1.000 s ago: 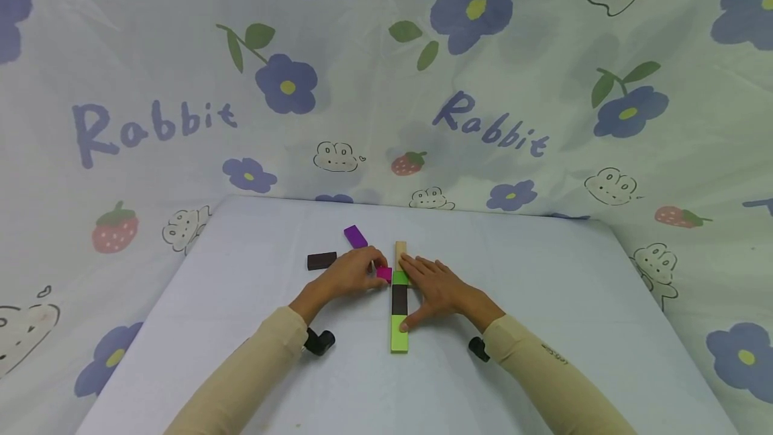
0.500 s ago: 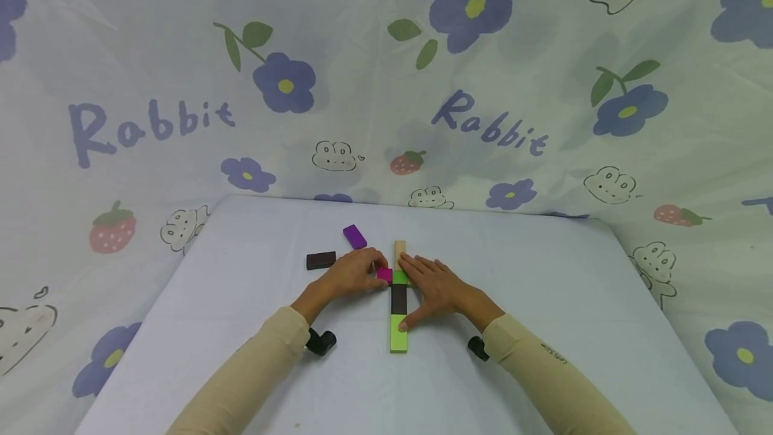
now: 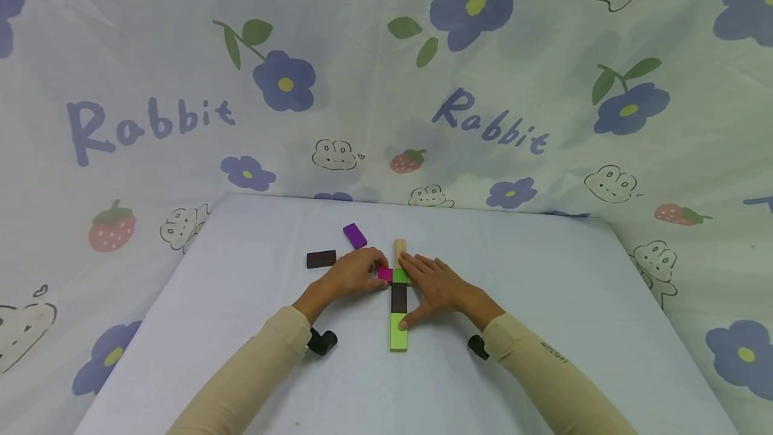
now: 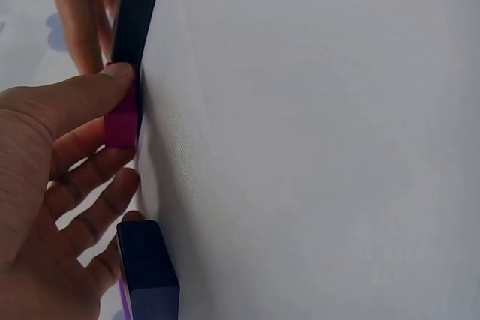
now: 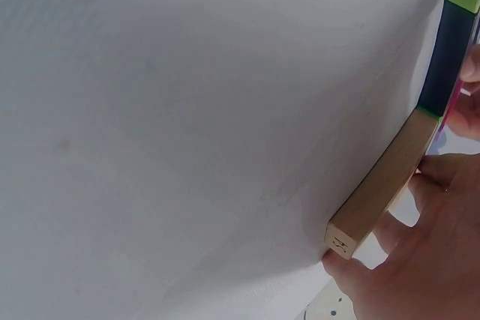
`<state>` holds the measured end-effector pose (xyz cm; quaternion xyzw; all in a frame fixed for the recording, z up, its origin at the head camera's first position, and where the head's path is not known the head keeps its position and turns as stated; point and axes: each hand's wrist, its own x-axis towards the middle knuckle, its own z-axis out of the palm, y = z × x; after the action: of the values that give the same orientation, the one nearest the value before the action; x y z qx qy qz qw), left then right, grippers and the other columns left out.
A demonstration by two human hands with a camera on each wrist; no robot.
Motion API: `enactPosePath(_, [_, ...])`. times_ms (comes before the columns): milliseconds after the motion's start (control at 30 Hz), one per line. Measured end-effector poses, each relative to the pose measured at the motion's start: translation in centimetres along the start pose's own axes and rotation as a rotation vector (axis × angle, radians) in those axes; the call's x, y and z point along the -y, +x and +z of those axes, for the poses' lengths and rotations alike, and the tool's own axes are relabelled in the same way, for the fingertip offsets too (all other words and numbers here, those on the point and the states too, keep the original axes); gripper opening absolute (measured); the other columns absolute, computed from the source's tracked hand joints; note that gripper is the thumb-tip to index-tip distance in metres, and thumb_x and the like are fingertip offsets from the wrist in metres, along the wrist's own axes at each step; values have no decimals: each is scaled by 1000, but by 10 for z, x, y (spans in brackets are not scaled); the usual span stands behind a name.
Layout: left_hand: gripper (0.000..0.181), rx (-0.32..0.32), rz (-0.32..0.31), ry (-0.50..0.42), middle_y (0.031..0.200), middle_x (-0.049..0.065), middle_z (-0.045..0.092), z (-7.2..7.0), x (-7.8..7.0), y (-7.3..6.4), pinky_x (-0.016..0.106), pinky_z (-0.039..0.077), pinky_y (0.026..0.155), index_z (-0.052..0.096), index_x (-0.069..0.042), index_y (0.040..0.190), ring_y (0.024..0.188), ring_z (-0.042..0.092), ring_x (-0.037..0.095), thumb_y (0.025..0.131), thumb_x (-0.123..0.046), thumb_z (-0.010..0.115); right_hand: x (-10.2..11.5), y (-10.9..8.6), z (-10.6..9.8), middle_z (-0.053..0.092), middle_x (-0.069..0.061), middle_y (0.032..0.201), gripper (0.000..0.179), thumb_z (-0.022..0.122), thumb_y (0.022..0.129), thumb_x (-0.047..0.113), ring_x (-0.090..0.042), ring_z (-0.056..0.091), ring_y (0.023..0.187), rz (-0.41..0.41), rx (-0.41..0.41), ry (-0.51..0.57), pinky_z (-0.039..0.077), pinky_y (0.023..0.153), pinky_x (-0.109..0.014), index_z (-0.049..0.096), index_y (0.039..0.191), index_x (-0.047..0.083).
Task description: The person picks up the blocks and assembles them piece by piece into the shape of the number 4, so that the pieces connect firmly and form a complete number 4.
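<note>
The left hand [image 3: 353,274] pinches the pink block [image 3: 385,275] between thumb and fingers, on the left-edge side of the row of blocks [image 3: 399,298], which points to the middle of the tabletop's [image 3: 543,260] far edge. Whether it touches the green block [image 3: 400,276], I cannot tell. The right hand [image 3: 443,287] grasps nothing: its fingers are spread, one tip at the wooden block [image 3: 400,247], the thumb at the lime block [image 3: 398,335]. For good joining, I think the pink block should slide flat and gently, while the right hand steadies the row; a strong push could bend it.
</note>
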<state>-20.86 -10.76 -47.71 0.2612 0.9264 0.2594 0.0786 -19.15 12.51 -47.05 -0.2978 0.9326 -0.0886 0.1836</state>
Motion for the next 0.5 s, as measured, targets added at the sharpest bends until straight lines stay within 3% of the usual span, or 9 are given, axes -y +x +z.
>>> enactPosePath(500, [31,-1,12,32,94,-6,60,4,0,1,35,51,84,69,-13,109,88,54,13,84,-23,84,-1,1,1,9,4,170,134,74,64,82,-27,14,154,6,2,14,15,121,-58,11,164,20])
